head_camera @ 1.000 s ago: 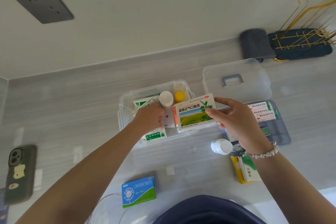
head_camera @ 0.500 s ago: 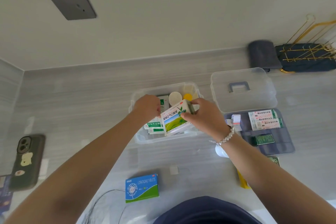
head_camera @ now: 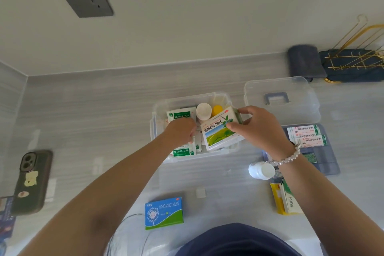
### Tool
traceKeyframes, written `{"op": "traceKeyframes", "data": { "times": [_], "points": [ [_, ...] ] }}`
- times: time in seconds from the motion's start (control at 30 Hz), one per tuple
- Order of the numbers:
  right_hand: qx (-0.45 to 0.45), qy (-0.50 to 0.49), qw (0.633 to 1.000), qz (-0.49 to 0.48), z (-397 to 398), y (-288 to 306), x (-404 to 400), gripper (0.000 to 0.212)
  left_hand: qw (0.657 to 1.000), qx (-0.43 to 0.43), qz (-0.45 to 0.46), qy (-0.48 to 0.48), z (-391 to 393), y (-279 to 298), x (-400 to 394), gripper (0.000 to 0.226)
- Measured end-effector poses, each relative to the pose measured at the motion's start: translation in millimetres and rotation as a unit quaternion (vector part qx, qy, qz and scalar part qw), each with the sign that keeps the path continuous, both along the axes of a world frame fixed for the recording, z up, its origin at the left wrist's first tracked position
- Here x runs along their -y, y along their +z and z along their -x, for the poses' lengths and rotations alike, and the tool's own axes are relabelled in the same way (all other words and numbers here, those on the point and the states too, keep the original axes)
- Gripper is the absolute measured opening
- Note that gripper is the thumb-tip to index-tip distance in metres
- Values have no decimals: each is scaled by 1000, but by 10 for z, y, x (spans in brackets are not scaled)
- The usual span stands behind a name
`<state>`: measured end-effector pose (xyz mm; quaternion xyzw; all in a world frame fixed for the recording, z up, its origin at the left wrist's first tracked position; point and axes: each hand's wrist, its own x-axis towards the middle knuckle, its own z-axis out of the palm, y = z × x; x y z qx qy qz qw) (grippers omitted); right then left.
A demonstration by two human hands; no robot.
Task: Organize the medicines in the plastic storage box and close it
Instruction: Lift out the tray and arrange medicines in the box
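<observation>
The clear plastic storage box (head_camera: 158, 110) stands open at the middle of the counter. Inside it are green-and-white sachets (head_camera: 180, 115), a white bottle (head_camera: 203, 111) and a yellow-capped bottle (head_camera: 217, 108). My right hand (head_camera: 257, 127) grips a white medicine box with a green field picture (head_camera: 218, 133), tilted into the right side of the storage box. My left hand (head_camera: 180, 133) is inside the box, fingers closed on the sachets at its left. The clear lid with a blue handle (head_camera: 278, 97) lies to the right.
A blue-grey inner tray (head_camera: 328, 164) with plaster boxes (head_camera: 305, 135) lies right of the box. A white bottle (head_camera: 260, 170) lies on its side, a yellow-green box (head_camera: 284, 199) near it. A blue loratadine box (head_camera: 164, 213) lies in front, a phone (head_camera: 31, 178) at left.
My right hand has carried the white-and-green box from above the storage box down into its right side. My left hand stays among the sachets.
</observation>
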<state>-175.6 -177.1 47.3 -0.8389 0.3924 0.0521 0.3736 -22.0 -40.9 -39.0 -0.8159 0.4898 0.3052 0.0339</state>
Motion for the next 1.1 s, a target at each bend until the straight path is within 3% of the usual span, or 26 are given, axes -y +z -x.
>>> {"op": "traceKeyframes", "data": {
  "times": [0.13,0.5,0.63,0.87,1.0,1.1],
  "points": [
    [8,0,1000,-2,58,21,46,49,998,12,8,-58,38,-42,38,12],
    [10,-6,999,-41,70,-7,91,50,999,-24,29,-21,-85,-3,69,14],
    [2,5,999,-46,-51,-54,2,55,998,-28,49,11,-218,171,85,33],
    [-63,78,994,-31,-346,-220,-318,54,992,-26,89,82,-323,293,98,13],
    [-93,85,988,-87,-415,-396,-445,27,980,-56,102,159,-311,256,65,12],
    [-109,78,985,-110,-486,-478,-498,21,966,-74,121,216,-298,252,29,10]
  ]
}}
